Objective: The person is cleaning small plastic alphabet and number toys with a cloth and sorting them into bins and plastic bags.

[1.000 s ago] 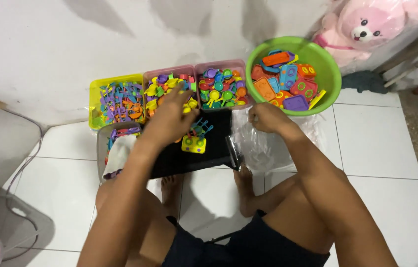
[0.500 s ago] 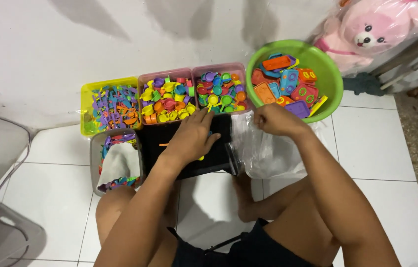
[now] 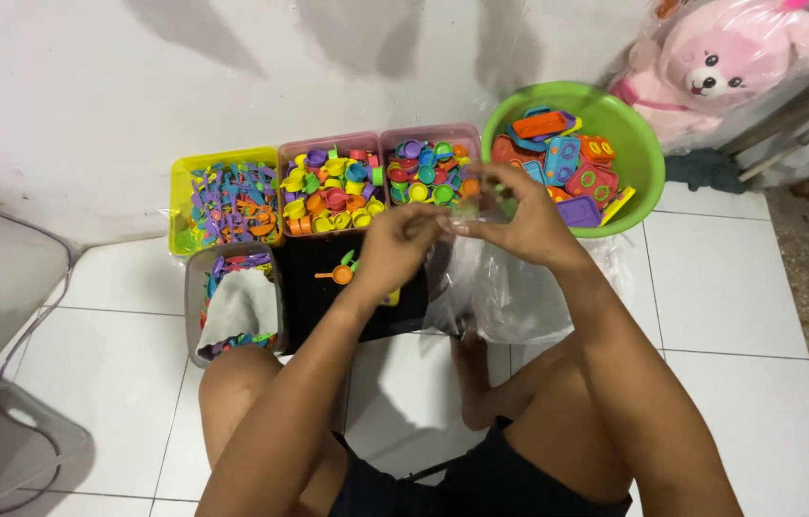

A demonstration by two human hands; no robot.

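Observation:
My left hand (image 3: 395, 251) and my right hand (image 3: 511, 218) are raised together over a black tray (image 3: 313, 302). Between them they hold a small clear plastic bag (image 3: 466, 206) by its top edge; what is in it I cannot tell. On the black tray lies an orange toy pan with a green piece (image 3: 339, 272); a yellow piece shows under my left hand. Behind the hands stand two pink bins, one with cups (image 3: 332, 191) and one with small pans (image 3: 423, 165).
A yellow bin (image 3: 222, 199) of small toy pieces stands at the far left. A grey bin (image 3: 232, 304) holds a white cloth. A green basin (image 3: 636, 134) holds toy stoves. A pile of clear bags (image 3: 519, 292) lies on the white tiles. A pink plush bear (image 3: 725, 59) leans at the wall.
My left hand drew back from the cup bin, pressed on the black tray, then rose to meet my right hand. Both hands now hold a clear bag up.

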